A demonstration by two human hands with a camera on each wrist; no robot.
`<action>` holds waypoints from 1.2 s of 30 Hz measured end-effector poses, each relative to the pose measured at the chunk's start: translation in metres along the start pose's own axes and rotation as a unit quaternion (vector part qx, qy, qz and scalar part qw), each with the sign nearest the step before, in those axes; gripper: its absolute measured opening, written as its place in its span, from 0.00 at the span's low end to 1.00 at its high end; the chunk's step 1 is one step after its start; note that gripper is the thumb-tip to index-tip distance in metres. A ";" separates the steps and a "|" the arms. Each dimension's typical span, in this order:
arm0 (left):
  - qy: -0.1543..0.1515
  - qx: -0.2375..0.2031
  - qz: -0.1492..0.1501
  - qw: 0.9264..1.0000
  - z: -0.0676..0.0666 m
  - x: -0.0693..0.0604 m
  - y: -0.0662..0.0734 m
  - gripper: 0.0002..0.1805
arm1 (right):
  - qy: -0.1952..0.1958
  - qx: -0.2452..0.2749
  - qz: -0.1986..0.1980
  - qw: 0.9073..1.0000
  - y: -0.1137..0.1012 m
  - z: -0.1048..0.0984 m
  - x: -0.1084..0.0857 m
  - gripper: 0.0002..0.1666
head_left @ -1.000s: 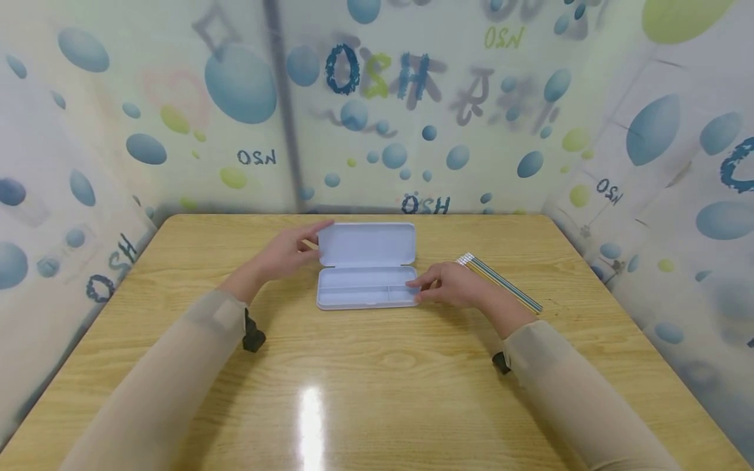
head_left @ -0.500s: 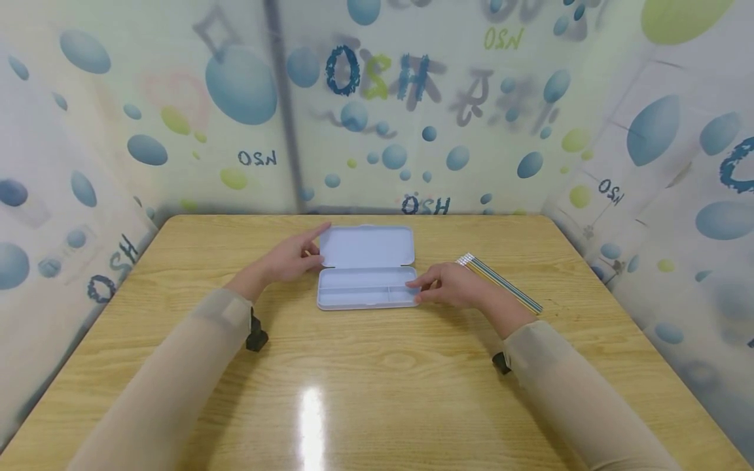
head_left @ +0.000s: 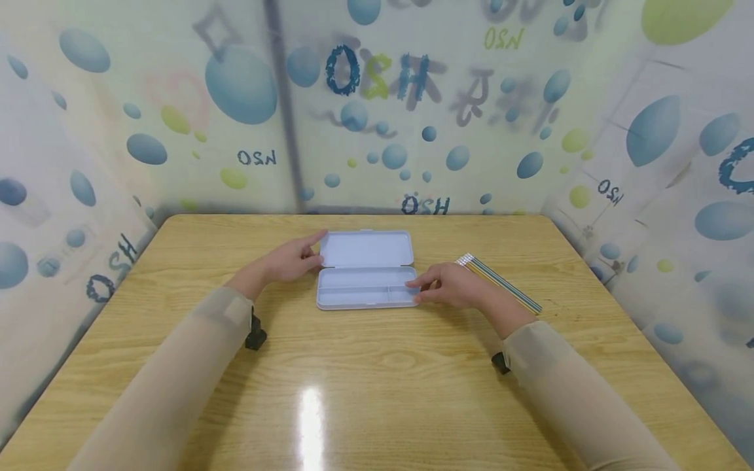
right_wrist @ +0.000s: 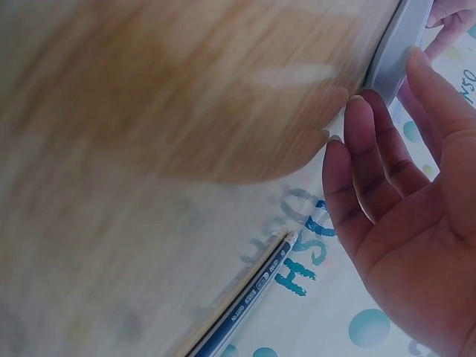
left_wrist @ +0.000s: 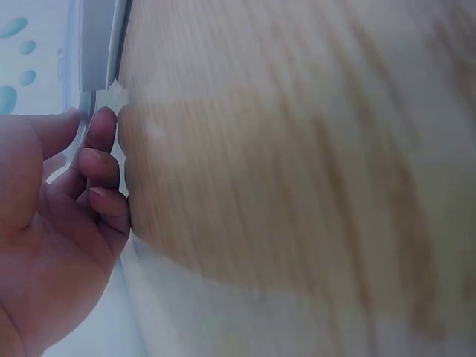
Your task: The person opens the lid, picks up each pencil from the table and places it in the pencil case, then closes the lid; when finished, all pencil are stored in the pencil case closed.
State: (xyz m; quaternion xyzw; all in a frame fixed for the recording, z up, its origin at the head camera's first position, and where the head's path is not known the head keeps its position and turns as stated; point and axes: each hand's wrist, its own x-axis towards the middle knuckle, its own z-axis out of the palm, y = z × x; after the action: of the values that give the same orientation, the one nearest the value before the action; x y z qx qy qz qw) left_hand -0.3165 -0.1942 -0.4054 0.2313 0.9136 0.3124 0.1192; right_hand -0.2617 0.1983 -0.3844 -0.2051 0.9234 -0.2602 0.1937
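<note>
Our left hand (head_left: pixel 287 261) pinches the left edge of the lid (head_left: pixel 366 250), and our right hand (head_left: pixel 450 284) grips the right end of the open pencil case (head_left: pixel 353 298). The case lies between them, long axis parallel to the far edge of the bench (head_left: pixel 389 379). Our right hand is nearer the pencils (head_left: pixel 506 284), which slant toward the bench's right edge. Since a second ago, the lid has tipped farther back, its outer rim lower.

Case (head_left: pixel 366 273) on table (head_left: pixel 389 366), lid (head_left: pixel 366 249) behind base (head_left: pixel 359 288), pencils (head_left: pixel 510 287) (near it) to the right
</note>
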 end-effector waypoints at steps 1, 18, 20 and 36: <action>-0.003 -0.002 -0.002 1.000 0.000 0.000 0.000 0.41 | 0.000 0.001 0.000 1.000 0.000 0.000 0.000 0.22; -0.007 -0.051 -0.020 0.998 0.001 -0.030 0.003 0.41 | -0.001 -0.002 0.003 1.000 -0.002 -0.002 -0.002 0.22; -0.016 -0.054 -0.015 0.998 0.004 -0.037 0.006 0.40 | 0.000 -0.002 0.001 1.000 -0.002 -0.001 -0.002 0.22; -0.052 -0.074 -0.006 0.996 0.019 -0.054 0.014 0.55 | 0.004 -0.010 -0.009 1.000 0.001 0.000 0.000 0.22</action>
State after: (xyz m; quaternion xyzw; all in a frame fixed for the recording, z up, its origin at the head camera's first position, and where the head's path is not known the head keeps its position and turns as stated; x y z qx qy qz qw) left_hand -0.2575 -0.2014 -0.4071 0.2321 0.8818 0.3666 0.1848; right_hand -0.2620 0.1993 -0.3855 -0.2141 0.9249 -0.2533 0.1858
